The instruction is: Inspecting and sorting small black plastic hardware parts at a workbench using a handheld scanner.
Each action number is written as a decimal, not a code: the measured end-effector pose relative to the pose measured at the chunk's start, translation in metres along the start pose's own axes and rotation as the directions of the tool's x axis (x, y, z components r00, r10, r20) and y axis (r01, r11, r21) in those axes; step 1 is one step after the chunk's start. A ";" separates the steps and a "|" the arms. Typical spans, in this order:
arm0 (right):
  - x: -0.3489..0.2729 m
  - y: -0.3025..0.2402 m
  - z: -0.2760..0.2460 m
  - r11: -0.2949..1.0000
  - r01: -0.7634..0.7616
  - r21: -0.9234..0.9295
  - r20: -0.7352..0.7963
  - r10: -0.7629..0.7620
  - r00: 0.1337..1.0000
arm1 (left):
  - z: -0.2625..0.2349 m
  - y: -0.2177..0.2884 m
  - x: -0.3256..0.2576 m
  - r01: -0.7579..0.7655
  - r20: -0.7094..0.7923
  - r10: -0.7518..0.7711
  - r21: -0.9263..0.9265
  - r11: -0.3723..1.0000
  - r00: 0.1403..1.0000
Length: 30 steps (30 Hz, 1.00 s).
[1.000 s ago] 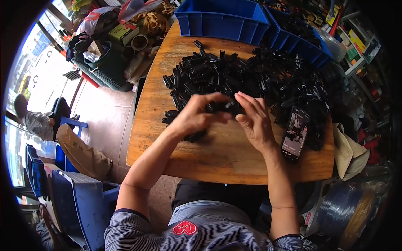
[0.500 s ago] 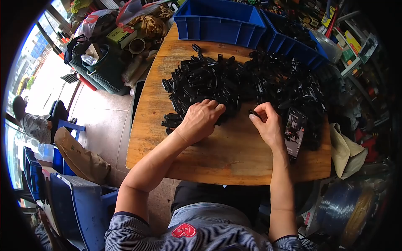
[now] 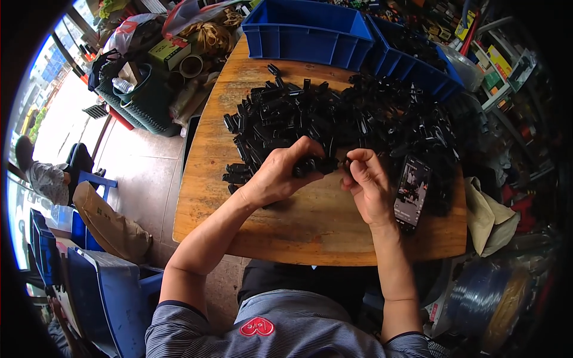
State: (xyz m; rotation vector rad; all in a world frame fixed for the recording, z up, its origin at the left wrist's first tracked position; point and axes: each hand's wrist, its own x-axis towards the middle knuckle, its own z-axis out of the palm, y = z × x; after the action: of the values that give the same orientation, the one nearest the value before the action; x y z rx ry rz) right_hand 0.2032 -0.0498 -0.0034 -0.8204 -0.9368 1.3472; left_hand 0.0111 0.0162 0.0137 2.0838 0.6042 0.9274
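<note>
Both hands meet over the bench point(image 3: 310, 230) — left hand point(image 3: 280, 176) pinching a black part point(image 3: 313, 165), lying crosswise; right hand point(image 3: 365, 182) pinches its end.

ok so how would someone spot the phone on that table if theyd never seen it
Start at the wooden table and its big pile of black plastic parts. Go to the pile's right end, near the table's front right corner, just right of the person's right hand. There lies the phone, a flat, dark slab, the only thing with a lit screen among the dull black pieces.
</note>
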 end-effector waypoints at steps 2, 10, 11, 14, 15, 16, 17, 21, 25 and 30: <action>-0.001 0.003 -0.002 1.000 -0.002 0.000 0.028 0.002 1.000 | 0.001 0.003 0.000 -0.073 -0.062 0.069 -0.061 0.995 0.996; -0.003 0.003 -0.002 0.962 -0.245 0.121 0.155 0.226 0.962 | -0.001 0.003 0.000 -0.045 0.059 0.045 -0.001 0.999 0.997; -0.003 0.004 -0.002 0.962 -0.244 0.124 0.146 0.225 0.963 | -0.001 0.004 0.000 -0.046 0.066 0.046 -0.006 0.999 0.997; -0.002 0.006 -0.002 0.946 -0.291 0.143 0.206 0.259 0.944 | -0.002 0.003 -0.003 -0.077 0.035 0.077 -0.012 0.997 0.996; -0.004 0.007 0.003 0.948 -0.285 0.142 0.200 0.255 0.946 | 0.001 0.006 -0.004 -0.083 0.039 0.083 -0.015 0.996 0.996; -0.006 0.009 0.015 0.977 -0.189 0.097 0.140 0.175 0.975 | 0.006 0.007 -0.005 0.152 0.035 -0.148 -0.269 0.951 0.988; -0.007 0.009 0.022 0.995 -0.093 0.045 0.084 0.089 0.992 | 0.010 0.009 -0.005 0.360 0.090 -0.365 -0.499 0.789 0.926; -0.007 0.006 0.017 0.940 0.148 -0.308 0.030 -0.146 0.989 | 0.021 0.013 -0.006 0.389 0.189 -0.349 -0.596 0.702 0.918; 0.002 0.008 0.006 0.816 0.207 -0.540 0.128 -0.164 0.978 | 0.019 0.006 -0.006 0.341 0.057 -0.351 -0.426 0.838 0.935; 0.030 0.002 -0.043 -0.211 0.104 -0.972 0.190 -0.447 0.874 | -0.040 0.006 0.011 0.165 -0.232 -0.464 -0.727 0.667 0.855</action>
State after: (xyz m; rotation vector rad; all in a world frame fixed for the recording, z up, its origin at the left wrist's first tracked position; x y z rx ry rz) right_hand 0.2409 -0.0182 -0.0204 -1.7344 -1.8548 -0.3173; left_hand -0.0125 0.0386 0.0408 1.0673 0.6769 1.1539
